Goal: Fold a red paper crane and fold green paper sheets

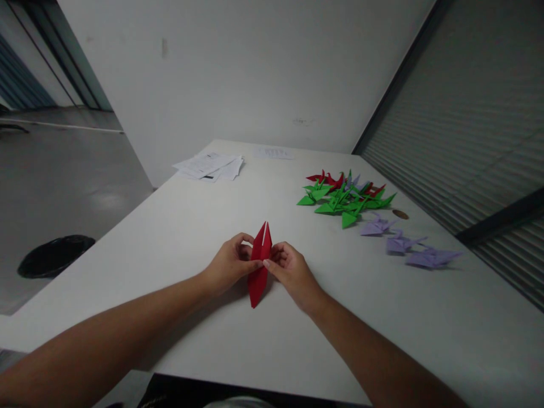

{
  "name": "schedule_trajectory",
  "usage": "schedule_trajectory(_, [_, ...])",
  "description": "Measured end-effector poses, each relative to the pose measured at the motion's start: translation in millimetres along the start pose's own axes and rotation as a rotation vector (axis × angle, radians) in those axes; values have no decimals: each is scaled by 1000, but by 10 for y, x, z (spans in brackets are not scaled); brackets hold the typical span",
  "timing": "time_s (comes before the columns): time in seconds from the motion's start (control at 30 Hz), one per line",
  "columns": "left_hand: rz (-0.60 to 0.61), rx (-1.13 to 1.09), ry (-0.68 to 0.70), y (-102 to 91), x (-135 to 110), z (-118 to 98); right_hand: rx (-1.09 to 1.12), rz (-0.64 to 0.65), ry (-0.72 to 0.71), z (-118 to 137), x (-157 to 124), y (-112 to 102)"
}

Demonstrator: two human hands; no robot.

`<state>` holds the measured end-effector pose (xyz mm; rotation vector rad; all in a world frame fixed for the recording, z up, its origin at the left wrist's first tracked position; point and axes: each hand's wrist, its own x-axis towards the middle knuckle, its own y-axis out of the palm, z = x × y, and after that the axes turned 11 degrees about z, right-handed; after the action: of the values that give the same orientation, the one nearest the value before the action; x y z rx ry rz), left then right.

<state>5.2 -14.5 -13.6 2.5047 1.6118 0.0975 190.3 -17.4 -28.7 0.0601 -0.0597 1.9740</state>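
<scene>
A red folded origami paper (257, 283), long and diamond-shaped with a slit at its far end, is held up between my two hands over the white table (195, 345). My left hand (232, 262) grips its left side, thumb pressed on the middle and fingers behind. From the right, my right hand (293, 269) pinches the same paper near its middle, the thumb tips almost meeting. Parts of the fingers are hidden behind the paper.
Green paper cranes (335, 203) lie piled with red and purple ones at the right. Several purple cranes (399, 243) line up nearer. A brown disc (400, 214) lies beside them. Printed sheets (210, 165) rest far left. A black-lined bin (55, 255) stands on the floor.
</scene>
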Motion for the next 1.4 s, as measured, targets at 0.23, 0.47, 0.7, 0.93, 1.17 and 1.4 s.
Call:
schedule_trajectory(0.23, [52,105,2,-5,8,39,-69,55,18,40,-10,-3])
schedule_trajectory(0.47, [85,121,-14,-13,9,48,-62,47,20,49,-8,-11])
schedule_trajectory(0.7, [144,162,-72,-26,10,50,-107,9,47,85,-26,-19])
schedule_trajectory(0.93, [252,164,-133,-40,2,58,-86,-33,60,137,-37,-19])
schedule_trajectory(1.17, [257,105,-129,-30,-13,67,-76,-21,60,129,-49,-23])
schedule_trajectory(1.4, [115,-55,-91,-37,17,55,32,69,74,65,-30,-6])
